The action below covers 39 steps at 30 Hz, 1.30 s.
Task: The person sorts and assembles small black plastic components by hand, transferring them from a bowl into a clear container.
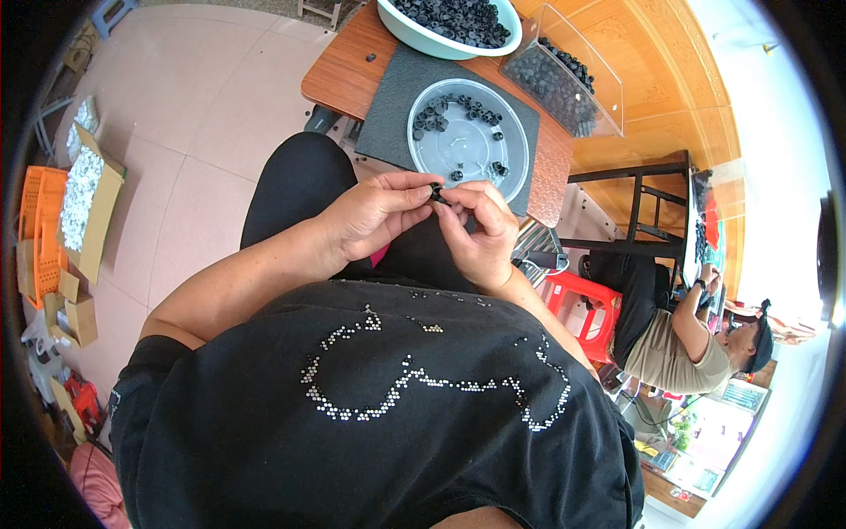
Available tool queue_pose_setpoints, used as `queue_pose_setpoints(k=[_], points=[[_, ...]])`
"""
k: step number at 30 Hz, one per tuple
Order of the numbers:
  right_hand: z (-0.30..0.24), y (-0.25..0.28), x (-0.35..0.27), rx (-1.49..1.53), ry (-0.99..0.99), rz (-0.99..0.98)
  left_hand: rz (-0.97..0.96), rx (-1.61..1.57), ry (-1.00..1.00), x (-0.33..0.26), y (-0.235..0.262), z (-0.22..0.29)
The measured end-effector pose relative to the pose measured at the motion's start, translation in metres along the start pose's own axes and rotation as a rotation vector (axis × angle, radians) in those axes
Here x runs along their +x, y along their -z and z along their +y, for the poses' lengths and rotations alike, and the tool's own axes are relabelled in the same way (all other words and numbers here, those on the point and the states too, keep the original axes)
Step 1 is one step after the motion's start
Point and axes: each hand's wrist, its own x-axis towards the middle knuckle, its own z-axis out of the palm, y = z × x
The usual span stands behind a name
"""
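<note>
A small black plastic part (436, 192), ring-like in shape, is held in front of my lap between the fingertips of both hands. My left hand (374, 214) pinches it from the left with thumb and forefinger. From the other side, the thumb and fingers of my right hand (482, 231) close on it; my fingertips cover much of the part. Just beyond my hands stands a shallow, clear round tub (463, 157) with several similar black parts scattered in it. It rests on a dark mat (388, 115) on a brown wooden table (330, 79).
A pale teal basin (410, 40) heaped with black parts stands at the table's far side, with a clear rectangular bin (608, 115) of them beside it. Far right, a co-worker (679, 348) sits near a red stool (586, 313). Cardboard boxes (101, 212) and an orange crate (48, 229) lie left.
</note>
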Motion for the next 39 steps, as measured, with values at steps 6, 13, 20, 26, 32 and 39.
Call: queue_pose_setpoints(k=[6, 13, 20, 26, 32, 39], points=[[-0.001, -0.001, 0.000, 0.008, 0.004, 0.015, 0.013, 0.009, 0.006, 0.000, 0.000, 0.000], [0.005, -0.002, -0.005, 0.050, -0.044, 0.027, -0.002, -0.010, -0.009, 0.000, -0.001, -0.001], [0.003, -0.002, -0.003, 0.139, -0.148, -0.014, -0.054, 0.008, -0.030, 0.004, 0.005, -0.004], [-0.002, 0.004, -0.002, 0.285, -0.296, -0.143, -0.060, 0.017, -0.028, 0.000, -0.001, 0.000], [0.002, 0.005, -0.003, 0.393, -0.382, -0.180, -0.122, -0.016, 0.013, 0.002, 0.004, -0.003], [-0.004, 0.011, 0.001, 0.230, -0.344, -0.231, -0.108, 0.002, 0.058, 0.002, 0.006, -0.003]])
